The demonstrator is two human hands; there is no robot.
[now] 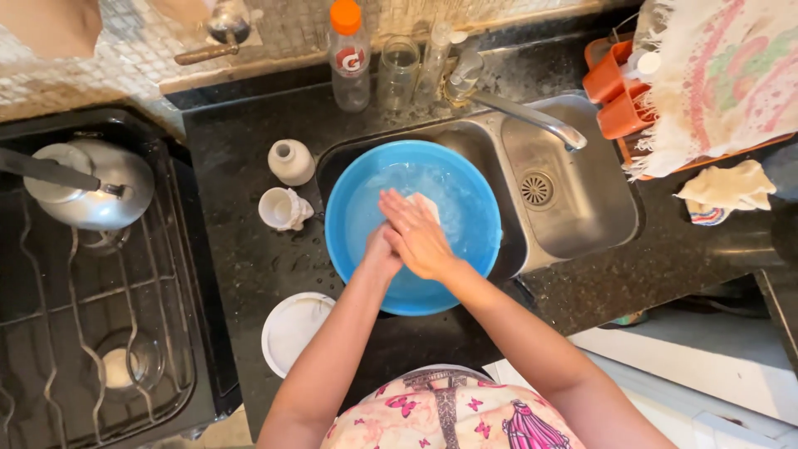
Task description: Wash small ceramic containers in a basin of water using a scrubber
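Right hand [418, 237] laid flat over left hand [378, 252], pressed together on a white cloth [428, 204], mostly hidden beneath. All inside a blue basin [349, 208] of soapy water, covering the left sink [582, 220] bowl. Left fingers unseen.

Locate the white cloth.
Head view, centre: the white cloth is in the blue basin in the sink, under the right hand.

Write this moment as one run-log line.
hands: both rubbing white cloth | blue basin: water, over sink | tap: off
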